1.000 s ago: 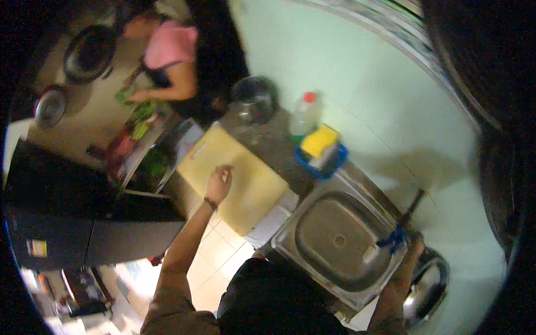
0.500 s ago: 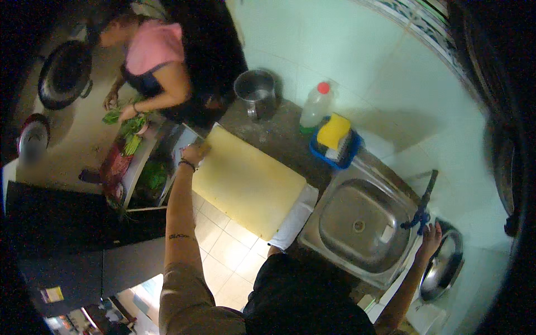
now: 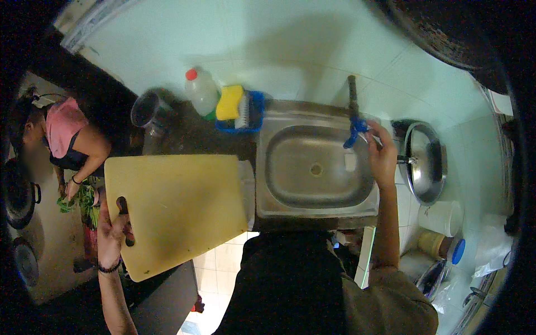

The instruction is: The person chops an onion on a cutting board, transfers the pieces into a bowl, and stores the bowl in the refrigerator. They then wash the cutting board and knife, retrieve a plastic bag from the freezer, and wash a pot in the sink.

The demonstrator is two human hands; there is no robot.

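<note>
My left hand (image 3: 111,231) grips a yellow cutting board (image 3: 178,209) at its left edge, beside the dark handle slot. The board is tilted a little, and its right end is next to a white cloth (image 3: 246,192). To the right, my right hand (image 3: 383,156) has its fingers on the blue tap handle (image 3: 359,129) above a steel sink (image 3: 279,211). A small whitish piece (image 3: 350,162) lies in the basin. No running water can be made out.
Behind the board stand a metal mug (image 3: 151,111) and a red-capped bottle (image 3: 200,92). A blue basket (image 3: 254,120) holds a yellow sponge (image 3: 229,103). A steel bowl (image 3: 427,162) leans right of the tap. At far left, another person (image 3: 70,134) handles leafy greens (image 3: 84,201).
My view has turned to the right. My left hand now holds the cutting board by its handle end, and the board has shifted. My right hand has closed on the tap handle.
</note>
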